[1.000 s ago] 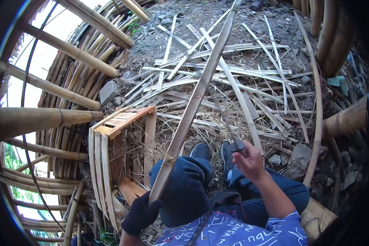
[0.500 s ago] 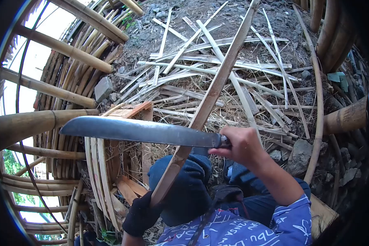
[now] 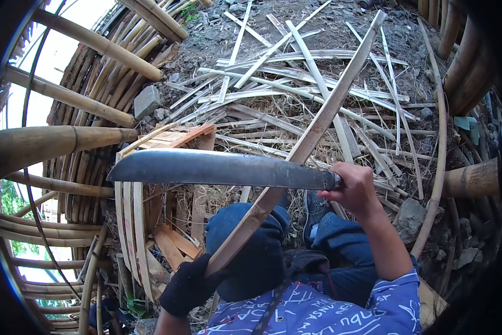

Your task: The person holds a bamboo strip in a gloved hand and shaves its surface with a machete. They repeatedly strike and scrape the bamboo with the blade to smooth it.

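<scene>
My left hand (image 3: 188, 286), in a black glove, grips the lower end of a long split bamboo strip (image 3: 337, 103). The strip slants up and away to the right over the ground. Bare, my right hand (image 3: 352, 187) is wrapped around the handle of a machete (image 3: 217, 169). Its broad dark blade points left and lies across the strip, hiding a short stretch of it. Below the blade is a dark blue rounded shape (image 3: 248, 245), partly behind the strip.
Several thin bamboo strips (image 3: 318, 56) lie crisscrossed on the ground among fibrous shavings. Bamboo poles (image 3: 61, 145) form a frame at left, near a grey block (image 3: 147, 101) and a wooden crate-like piece (image 3: 192, 135). A thick pole (image 3: 471, 178) and a rock (image 3: 410, 220) stand at right.
My right hand and the machete have moved up and right, so the blade crosses the strip farther from my gloved hand. The strip's far end has swung right; the whole view has shifted slightly.
</scene>
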`<control>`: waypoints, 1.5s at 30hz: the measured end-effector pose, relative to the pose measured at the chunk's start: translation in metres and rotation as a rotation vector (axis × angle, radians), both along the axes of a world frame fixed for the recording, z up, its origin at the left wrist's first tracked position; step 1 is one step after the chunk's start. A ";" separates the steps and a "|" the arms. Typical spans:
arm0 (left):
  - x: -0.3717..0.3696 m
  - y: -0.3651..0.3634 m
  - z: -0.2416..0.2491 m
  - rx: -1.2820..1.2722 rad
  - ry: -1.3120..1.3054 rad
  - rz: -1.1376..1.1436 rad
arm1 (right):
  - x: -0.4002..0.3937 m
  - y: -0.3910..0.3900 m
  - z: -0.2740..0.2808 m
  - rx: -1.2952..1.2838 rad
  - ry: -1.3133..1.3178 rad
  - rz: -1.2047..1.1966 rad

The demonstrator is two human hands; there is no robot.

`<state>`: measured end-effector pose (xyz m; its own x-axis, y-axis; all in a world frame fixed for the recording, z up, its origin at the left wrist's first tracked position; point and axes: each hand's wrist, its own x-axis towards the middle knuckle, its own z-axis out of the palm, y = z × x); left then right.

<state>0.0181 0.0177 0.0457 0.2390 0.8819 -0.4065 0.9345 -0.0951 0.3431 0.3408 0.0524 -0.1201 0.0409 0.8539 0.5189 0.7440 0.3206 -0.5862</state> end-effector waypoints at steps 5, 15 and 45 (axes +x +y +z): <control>-0.010 0.003 -0.003 -0.052 -0.105 0.004 | 0.003 -0.002 -0.010 0.032 0.010 0.002; -0.017 0.005 -0.004 -0.094 -0.133 0.098 | 0.102 -0.035 -0.059 -0.304 0.243 -0.634; 0.001 -0.006 -0.017 -0.200 -0.331 0.275 | 0.005 -0.081 -0.027 -0.452 1.429 -0.398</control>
